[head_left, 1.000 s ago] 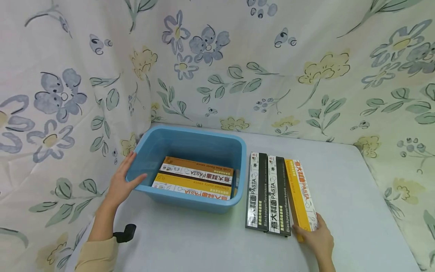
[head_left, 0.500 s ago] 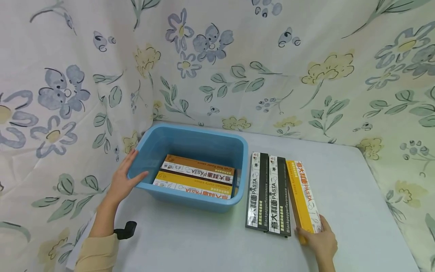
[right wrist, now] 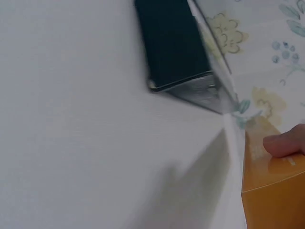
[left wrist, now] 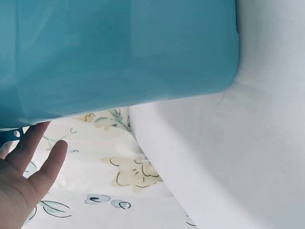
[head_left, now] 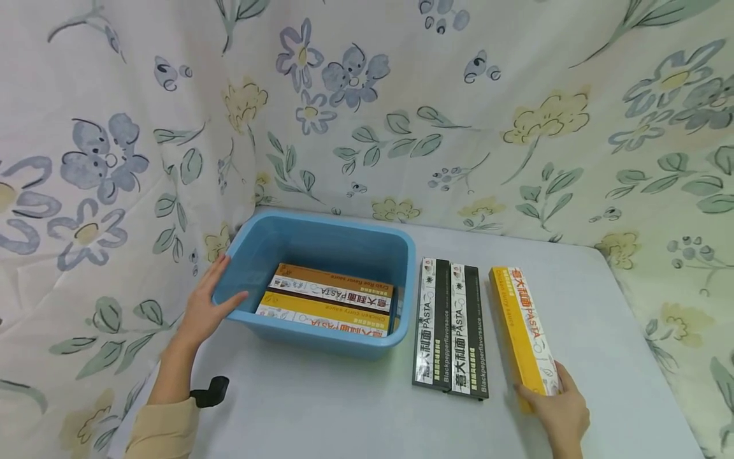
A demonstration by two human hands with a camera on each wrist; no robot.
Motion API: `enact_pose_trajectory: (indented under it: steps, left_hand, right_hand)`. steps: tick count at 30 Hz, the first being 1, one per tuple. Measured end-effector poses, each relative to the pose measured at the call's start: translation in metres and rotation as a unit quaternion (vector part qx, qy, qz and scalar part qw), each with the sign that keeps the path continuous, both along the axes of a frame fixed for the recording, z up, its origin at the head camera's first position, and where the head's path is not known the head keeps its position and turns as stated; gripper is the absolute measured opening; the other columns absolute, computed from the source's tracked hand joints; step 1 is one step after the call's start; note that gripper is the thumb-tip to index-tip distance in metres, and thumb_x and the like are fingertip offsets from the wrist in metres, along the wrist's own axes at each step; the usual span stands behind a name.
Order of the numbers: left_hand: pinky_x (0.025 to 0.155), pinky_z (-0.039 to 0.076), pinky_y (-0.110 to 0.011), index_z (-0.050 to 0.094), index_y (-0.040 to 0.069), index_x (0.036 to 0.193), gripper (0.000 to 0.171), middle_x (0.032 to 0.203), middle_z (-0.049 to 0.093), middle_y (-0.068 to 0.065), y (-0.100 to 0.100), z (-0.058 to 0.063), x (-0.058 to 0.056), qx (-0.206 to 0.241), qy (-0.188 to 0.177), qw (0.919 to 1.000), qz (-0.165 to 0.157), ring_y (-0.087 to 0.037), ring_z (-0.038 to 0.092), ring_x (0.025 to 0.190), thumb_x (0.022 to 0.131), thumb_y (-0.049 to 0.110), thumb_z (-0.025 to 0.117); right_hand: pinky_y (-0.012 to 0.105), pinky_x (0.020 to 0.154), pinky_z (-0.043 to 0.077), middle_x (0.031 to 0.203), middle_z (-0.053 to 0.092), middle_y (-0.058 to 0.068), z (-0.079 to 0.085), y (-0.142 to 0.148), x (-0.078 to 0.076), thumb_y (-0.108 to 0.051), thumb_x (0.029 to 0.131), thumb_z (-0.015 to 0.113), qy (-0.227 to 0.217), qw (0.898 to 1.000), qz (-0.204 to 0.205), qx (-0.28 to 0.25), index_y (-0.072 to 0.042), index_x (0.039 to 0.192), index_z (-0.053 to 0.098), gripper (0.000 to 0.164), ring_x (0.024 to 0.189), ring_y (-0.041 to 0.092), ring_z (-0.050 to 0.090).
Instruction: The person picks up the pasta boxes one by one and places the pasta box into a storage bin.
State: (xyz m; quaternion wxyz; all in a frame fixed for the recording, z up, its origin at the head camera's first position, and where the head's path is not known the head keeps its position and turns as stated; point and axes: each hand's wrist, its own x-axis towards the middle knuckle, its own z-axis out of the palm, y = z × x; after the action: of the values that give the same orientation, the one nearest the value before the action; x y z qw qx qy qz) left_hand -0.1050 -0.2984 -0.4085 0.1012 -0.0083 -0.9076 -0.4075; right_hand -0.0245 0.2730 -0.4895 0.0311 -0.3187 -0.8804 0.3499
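Right hand (head_left: 559,408) pinches the yellow pasta box (head_left: 524,331) at its 5 o'clock end, thumb on the 9 o'clock flank, fingers on the far side. End grip probably suits a long, slim carton; expect the free end to dip or swing. Box lies at 4 o'clock in the head view, apart from the pair of black boxes (head_left: 453,326) at its 9 o'clock, likely for finger room.

Left hand (head_left: 209,309) sits at the blue bin's (head_left: 321,344) 8 o'clock, thumb spread wide from straight fingers, touching the rim; probably steadying it. Brown box (head_left: 332,284) and second yellow box (head_left: 327,312) lie side by side inside, presumably to save space.

Left wrist only: holed tab (left wrist: 17,134) by the fingers, bin's outer wall; no contents. Right wrist: thumb pad flat on the held carton, dark shadow (right wrist: 190,191) on the tabletop, maybe slight lift; other fingers out of frame, cannot tell there. Only head shows printed labels.
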Motion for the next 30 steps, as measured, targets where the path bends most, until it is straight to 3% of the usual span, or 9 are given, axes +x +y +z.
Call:
enact_pose_trajectory:
  steps: [8,15,21,30]
  left_hand:
    - [0.101,0.019,-0.076,0.027,0.007,0.154,0.081,0.160,0.016,-0.019,-0.001,-0.002,0.002,-0.001,-0.001,1.0000,-0.005,-0.049,0.015,0.142,0.086,0.025,0.068]
    - [0.101,0.019,-0.077,0.026,0.006,0.153,0.081,0.160,0.016,-0.020,-0.002,-0.005,0.003,0.001,0.000,1.0000,-0.005,-0.049,0.015,0.142,0.086,0.025,0.068]
    - [0.100,0.020,-0.077,0.027,0.006,0.153,0.081,0.160,0.017,-0.019,-0.002,-0.005,0.004,0.000,0.001,1.0000,-0.005,-0.049,0.016,0.142,0.086,0.024,0.068]
    - [0.101,0.018,-0.077,0.027,0.005,0.153,0.081,0.159,0.017,-0.021,-0.001,-0.003,0.002,0.007,0.009,0.9999,-0.007,-0.049,0.015,0.142,0.085,0.023,0.068]
  right_hand:
    - [0.047,0.075,0.040,0.134,0.045,0.036,0.031,0.002,-0.003,-0.025,0.066,0.087,-0.009,0.999,0.030,0.014,0.005,0.145,0.037,0.097,0.107,0.046,0.048]
    - [0.059,0.086,0.042,0.136,0.042,0.037,0.055,0.000,-0.007,-0.020,0.065,0.087,-0.003,0.998,0.057,0.004,0.005,0.147,0.033,0.101,0.111,0.049,0.046]
    - [0.043,0.072,0.039,0.134,0.047,0.035,0.069,-0.004,-0.009,-0.025,0.063,0.090,-0.005,0.996,0.081,0.032,0.000,0.147,0.038,0.102,0.105,0.044,0.051]
    - [0.040,0.069,0.041,0.129,0.051,0.036,0.087,-0.011,-0.012,-0.030,0.061,0.090,0.023,0.989,0.127,0.068,-0.002,0.145,0.043,0.101,0.104,0.046,0.055]
